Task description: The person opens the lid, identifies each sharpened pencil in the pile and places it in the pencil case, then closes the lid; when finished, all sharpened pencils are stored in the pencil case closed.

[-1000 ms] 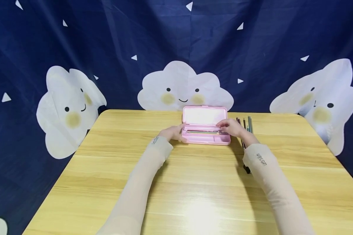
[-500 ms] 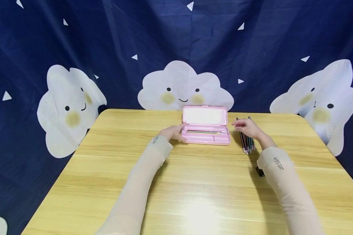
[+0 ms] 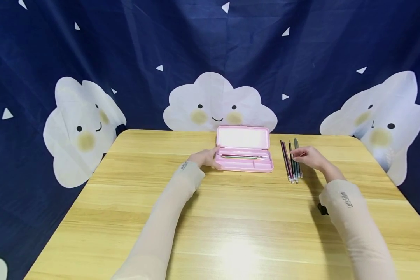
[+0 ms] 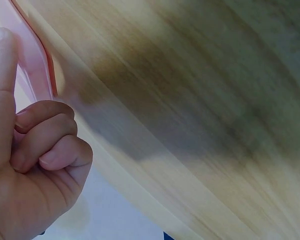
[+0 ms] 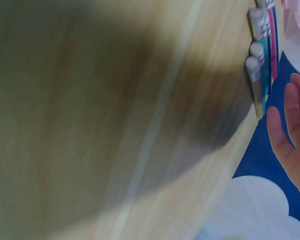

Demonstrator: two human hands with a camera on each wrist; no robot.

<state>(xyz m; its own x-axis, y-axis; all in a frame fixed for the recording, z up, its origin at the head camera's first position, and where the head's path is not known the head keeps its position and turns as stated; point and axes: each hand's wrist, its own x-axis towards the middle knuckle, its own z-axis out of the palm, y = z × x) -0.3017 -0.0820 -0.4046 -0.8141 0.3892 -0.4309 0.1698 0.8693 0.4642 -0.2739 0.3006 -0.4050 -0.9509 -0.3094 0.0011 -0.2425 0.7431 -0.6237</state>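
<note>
A pink pencil case [image 3: 243, 168] lies with its lid up near the table's far edge. A few pencils [image 3: 243, 157] lie in its rear compartment. My left hand [image 3: 206, 158] holds the case's left end; the left wrist view shows the thumb along the pink wall [image 4: 32, 55] and the other fingers curled in beside it. To the right of the case, several loose dark pencils [image 3: 286, 161] lie side by side, eraser ends towards me. Over their right side hovers my right hand [image 3: 308, 157], fingers extended and slightly bent, with nothing seen between them.
A small black object [image 3: 323, 209], its kind unclear, lies partly hidden by the right sleeve. The wooden table [image 3: 217, 217] ends at a dark blue curtain [image 3: 140, 77] with printed clouds.
My right hand has moved right, from over the pencil case to above the loose pencils. My left hand has stayed at the case's left end.
</note>
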